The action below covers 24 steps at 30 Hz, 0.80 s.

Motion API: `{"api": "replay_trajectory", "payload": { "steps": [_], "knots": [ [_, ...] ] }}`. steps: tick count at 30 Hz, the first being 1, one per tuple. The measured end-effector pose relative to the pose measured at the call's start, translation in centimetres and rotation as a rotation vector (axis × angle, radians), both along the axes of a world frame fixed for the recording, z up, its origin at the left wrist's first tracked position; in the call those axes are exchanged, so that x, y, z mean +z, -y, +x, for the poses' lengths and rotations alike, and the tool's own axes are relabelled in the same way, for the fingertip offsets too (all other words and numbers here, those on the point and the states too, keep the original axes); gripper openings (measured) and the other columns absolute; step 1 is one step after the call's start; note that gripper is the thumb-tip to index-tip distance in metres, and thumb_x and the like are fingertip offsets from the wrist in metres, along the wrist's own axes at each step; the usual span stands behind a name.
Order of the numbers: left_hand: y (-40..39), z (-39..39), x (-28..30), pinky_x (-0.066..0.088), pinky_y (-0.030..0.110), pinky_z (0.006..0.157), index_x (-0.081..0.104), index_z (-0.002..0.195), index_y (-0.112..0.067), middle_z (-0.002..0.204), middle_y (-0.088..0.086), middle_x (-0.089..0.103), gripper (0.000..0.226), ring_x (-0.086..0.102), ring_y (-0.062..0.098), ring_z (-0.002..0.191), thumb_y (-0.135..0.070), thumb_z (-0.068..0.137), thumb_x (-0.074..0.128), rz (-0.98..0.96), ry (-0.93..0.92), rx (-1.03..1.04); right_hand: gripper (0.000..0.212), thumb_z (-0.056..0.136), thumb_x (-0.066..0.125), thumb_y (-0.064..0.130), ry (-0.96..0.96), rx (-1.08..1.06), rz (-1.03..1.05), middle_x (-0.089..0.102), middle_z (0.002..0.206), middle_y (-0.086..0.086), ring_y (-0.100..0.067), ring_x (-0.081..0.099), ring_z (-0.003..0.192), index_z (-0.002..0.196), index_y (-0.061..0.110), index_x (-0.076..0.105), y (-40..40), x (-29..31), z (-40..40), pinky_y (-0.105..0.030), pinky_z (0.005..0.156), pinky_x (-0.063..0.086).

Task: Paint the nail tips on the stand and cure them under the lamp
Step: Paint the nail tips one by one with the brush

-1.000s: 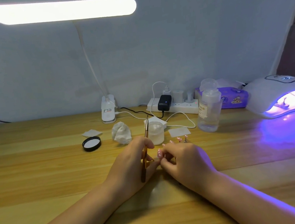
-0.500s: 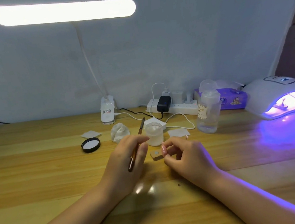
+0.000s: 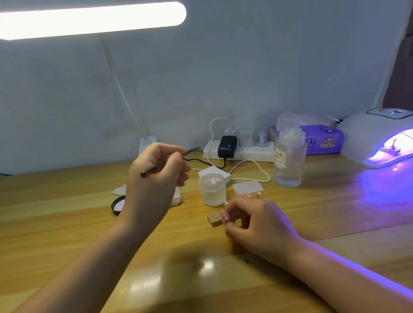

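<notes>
Brush [image 3: 161, 166] in raised left hand [image 3: 155, 180].

violet glow in white curing lamp [image 3: 388, 133], pink nail tips [image 3: 224, 216]

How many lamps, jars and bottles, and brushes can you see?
Lamps: 2, long white desk lamp, white purple-glowing nail lamp.
Jars and bottles: 2, frosted jar, clear plastic bottle.
Brushes: 1, thin brown brush, left hand holds it.
Total: 5

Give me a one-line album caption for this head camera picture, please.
Left hand lifts a brush while the right hand rests by a small wooden block; curing lamp glows purple.
</notes>
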<state>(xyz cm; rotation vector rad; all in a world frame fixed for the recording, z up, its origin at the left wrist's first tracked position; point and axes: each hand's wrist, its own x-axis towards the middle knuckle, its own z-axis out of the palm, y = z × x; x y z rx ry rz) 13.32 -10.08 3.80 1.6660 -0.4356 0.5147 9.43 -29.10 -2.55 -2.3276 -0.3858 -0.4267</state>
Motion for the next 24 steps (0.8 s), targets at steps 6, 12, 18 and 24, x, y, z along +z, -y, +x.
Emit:
{"api": "replay_trajectory", "payload": {
  "steps": [6,12,18,24],
  "knots": [
    [1.7,2.3,-0.6,0.052,0.033,0.070,0.054,0.101,-0.019,0.093,0.002,0.058,0.006,0.064,0.019,0.081,-0.017,0.097,0.057,0.206,0.022,0.145,0.009,0.082,0.067,0.035,0.036,-0.013,-0.023,0.065,0.072,0.018,0.005,0.055,0.065,0.083,0.026,0.068,0.0,-0.1,0.1,-0.010,0.058,0.035],
    [1.7,2.7,-4.3,0.052,0.039,0.093,0.035,0.120,-0.021,0.119,0.001,0.037,0.063,0.051,0.020,0.109,-0.029,0.077,0.080,0.500,-0.150,0.141,0.007,0.079,0.068,0.032,0.046,-0.020,-0.028,0.064,0.071,0.020,0.001,0.054,0.062,0.084,0.027,0.068,-0.1,-0.2,0.0,-0.012,0.062,0.034],
    [1.4,3.0,-5.8,0.053,0.033,0.090,0.032,0.118,-0.027,0.115,-0.005,0.036,0.066,0.050,0.013,0.105,-0.027,0.074,0.082,0.535,-0.114,0.110,0.010,0.083,0.065,0.037,0.035,0.011,-0.047,0.059,0.069,0.022,0.000,0.054,0.065,0.087,0.028,0.068,-0.1,0.0,0.0,-0.018,0.060,0.043],
    [3.2,4.2,-6.1,0.050,0.036,0.092,0.036,0.125,-0.021,0.118,-0.004,0.036,0.080,0.047,0.016,0.109,-0.047,0.066,0.083,0.573,-0.125,0.254,0.008,0.084,0.065,0.034,0.040,0.019,-0.051,0.061,0.070,0.019,-0.002,0.054,0.063,0.087,0.028,0.069,-0.1,0.1,0.0,-0.022,0.058,0.046]
  ]
}}
